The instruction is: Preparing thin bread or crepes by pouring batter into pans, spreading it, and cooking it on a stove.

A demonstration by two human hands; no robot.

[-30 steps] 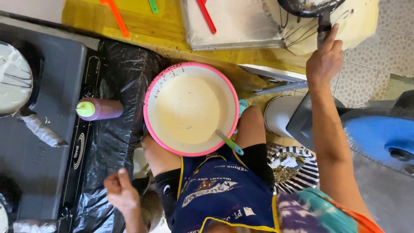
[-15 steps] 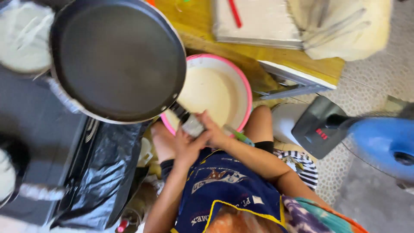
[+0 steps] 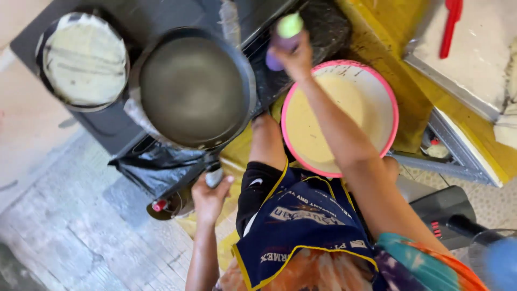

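Note:
My left hand (image 3: 211,193) grips the handle of a dark, empty frying pan (image 3: 194,89) that rests on the black stove (image 3: 156,16). My right hand (image 3: 293,54) reaches across a pink-rimmed bowl (image 3: 392,108) of pale batter and closes around a purple bottle (image 3: 274,62) with a green cap, standing at the stove's edge. A second pan (image 3: 83,59) on the far burner holds a pale round flatbread. My knees and a blue apron lie under the bowl.
Black plastic sheeting (image 3: 161,167) hangs below the stove. The yellow table (image 3: 388,48) carries a white tray (image 3: 479,59) with a red utensil (image 3: 449,27). A black device (image 3: 444,213) sits on the floor at the right, and a red-knobbed fitting (image 3: 159,205) under the stove.
The pan has gone from held up over the bowl down onto the stove. My right hand has left the handle and taken the purple bottle. My left hand now holds the handle.

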